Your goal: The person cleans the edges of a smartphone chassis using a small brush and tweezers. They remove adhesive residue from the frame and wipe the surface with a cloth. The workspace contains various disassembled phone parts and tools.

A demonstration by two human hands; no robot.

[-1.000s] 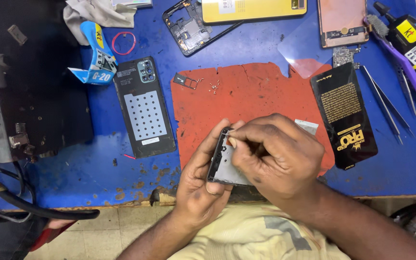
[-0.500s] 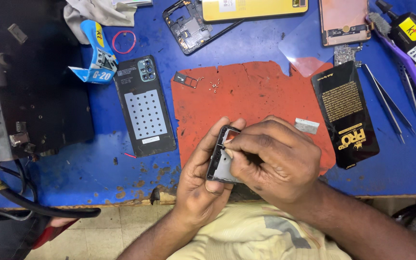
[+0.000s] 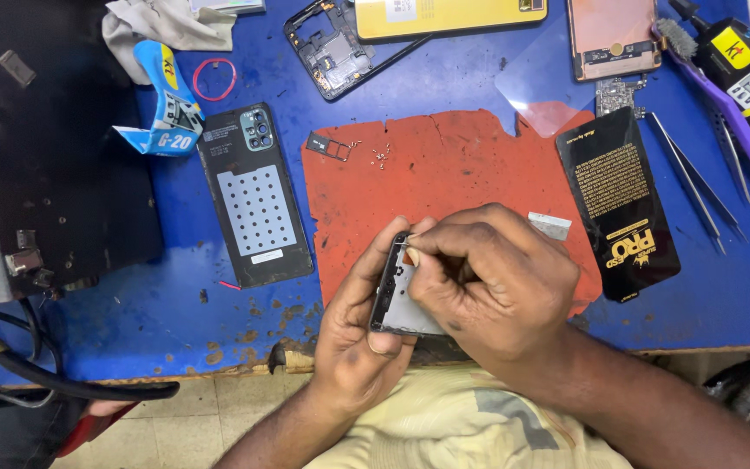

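- The phone frame (image 3: 397, 300) sat at the near edge of the red mat (image 3: 444, 187), lifted slightly off it and tilted up on its left long side.
- The left hand (image 3: 358, 334) cradled the frame from below; its grip was closed on it, thumb on the near short edge and fingers curled up the outer long side.
- The right hand (image 3: 488, 282) lay over the frame's top, its grip pinched together at the far-left corner of the frame. Whether a small tool or part sat in that pinch could not be made out from this angle.
- Handling, as a judgement: the frame looked thin, light and rigid along its rim but easily flexed or scratched across its flat middle, so the rim was the safe place to hold and the open inner face was best left untouched.
- Any small connectors or clips inside would likely be fragile; a firm squeeze across the width could bend it.
- Left of the red mat, a dark back cover (image 3: 255, 195) lay flat on the blue surface (image 3: 132, 313), inner side up.
- On the mat's far-left part lay a SIM tray (image 3: 328, 146) and a scatter of tiny screws (image 3: 380, 155).
- Right of the mat lay a black packet (image 3: 618, 204), with tweezers (image 3: 696, 187) beyond it.
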